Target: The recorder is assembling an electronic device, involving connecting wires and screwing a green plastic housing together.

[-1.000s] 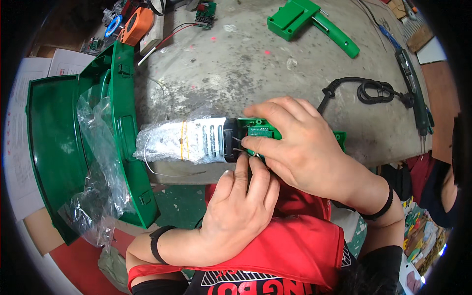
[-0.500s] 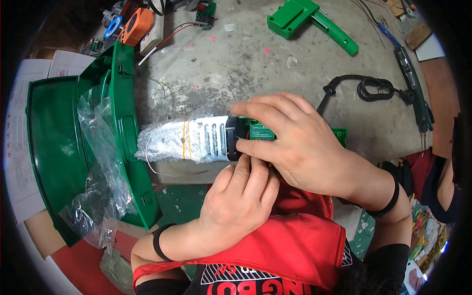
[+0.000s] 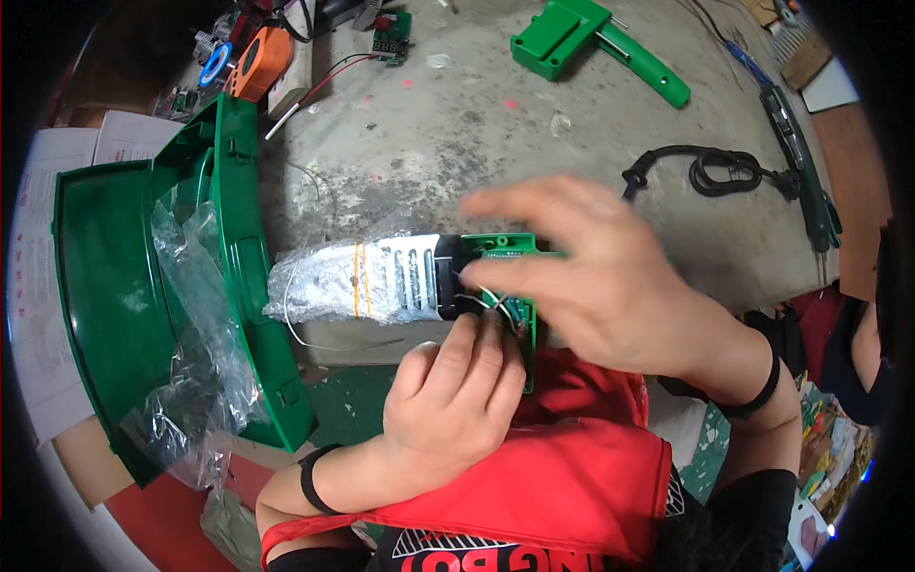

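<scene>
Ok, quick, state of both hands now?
Left hand: at thin white wires; whether it grips them cannot be told.
Right hand: open, blurred, over the green plastic housing.

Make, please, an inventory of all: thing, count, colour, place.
wrapped tool body: 1, silver, centre
housing: 1, green, right of centre
wires: at least 2, pale, in housing
case: 1, green, left
plastic bag: 1, clear, in case
handle part: 1, green, top right
slim tool: 1, dark, right
cord: 1, black, right
display board: 1, green, top
boxy device: 1, orange, top left
ring: 1, blue, top left
papers: at least 2, white, far left
table: 1, grey, under work
apron: 1, red, lap
rim clutter: uncounted, mixed, edges
wristbands: 2, black, wrists
left hand: 1, bare, at wires
right hand: 1, bare, over housing
</scene>
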Demonstrator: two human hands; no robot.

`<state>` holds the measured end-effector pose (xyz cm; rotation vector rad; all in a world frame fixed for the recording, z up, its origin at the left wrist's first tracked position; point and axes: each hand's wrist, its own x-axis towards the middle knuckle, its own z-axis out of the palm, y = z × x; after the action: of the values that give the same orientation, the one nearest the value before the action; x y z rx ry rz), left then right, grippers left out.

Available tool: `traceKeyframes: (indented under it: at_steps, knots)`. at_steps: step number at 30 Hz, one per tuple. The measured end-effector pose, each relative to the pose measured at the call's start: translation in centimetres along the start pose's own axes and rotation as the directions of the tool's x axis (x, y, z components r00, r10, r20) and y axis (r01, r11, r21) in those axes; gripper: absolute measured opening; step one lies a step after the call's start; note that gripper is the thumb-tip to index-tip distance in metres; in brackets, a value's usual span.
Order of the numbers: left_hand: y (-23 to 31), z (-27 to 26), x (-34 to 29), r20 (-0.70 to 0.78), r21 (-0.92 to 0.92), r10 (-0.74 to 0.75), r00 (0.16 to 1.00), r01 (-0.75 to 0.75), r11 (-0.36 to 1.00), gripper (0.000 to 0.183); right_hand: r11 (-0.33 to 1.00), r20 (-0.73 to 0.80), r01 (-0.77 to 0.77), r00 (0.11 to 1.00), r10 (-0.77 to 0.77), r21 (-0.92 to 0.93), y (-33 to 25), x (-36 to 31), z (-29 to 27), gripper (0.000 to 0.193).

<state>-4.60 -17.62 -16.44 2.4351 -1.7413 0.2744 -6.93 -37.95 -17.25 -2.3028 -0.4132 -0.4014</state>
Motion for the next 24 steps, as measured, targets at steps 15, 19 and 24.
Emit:
traceKeyframes:
  at_steps: [15, 19, 24]
  knots:
    - [-0.2, -0.2, 0.6, 0.148, 0.028, 0.075, 0.986, -0.080, 0.996, 0.026, 0.952, -0.057, -0.032, 0.998, 0.016, -0.303, 0.1, 0.0, 1.9, 0.015]
    - [-0.4, 0.3, 0.9, 0.079, -0.037, 0.058, 0.995, -0.055, 0.998, 0.027, 0.919, 0.014, 0.002, 1.000, 0.004, -0.395, -0.1, -0.1, 1.8, 0.018]
    - [-0.7, 0.8, 1.0, 0.028, -0.012, 0.043, 0.999, -0.042, 0.999, 0.025, 0.962, -0.013, -0.089, 0.996, 0.088, -0.256, 0.5, -0.8, -1.4, 0.029]
